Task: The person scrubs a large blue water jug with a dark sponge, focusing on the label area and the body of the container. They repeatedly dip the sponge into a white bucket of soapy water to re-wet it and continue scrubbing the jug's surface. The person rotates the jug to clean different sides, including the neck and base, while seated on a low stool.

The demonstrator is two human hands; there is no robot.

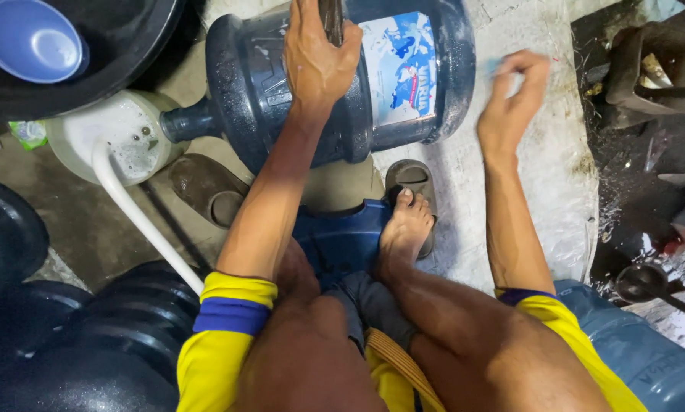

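The left hand (317, 57) grips the dark blue water jug (296, 91) lying on its side (neck toward a white bucket (117, 137)). The right hand (510, 95) hovers beside it, fingers curled on something blurred

Dark blue water jug (281, 91) lying sideways on floor (neck pointing left), wet, label up.

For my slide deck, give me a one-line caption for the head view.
Left hand grips a dark water jug lying on its side; right hand raised beside it.
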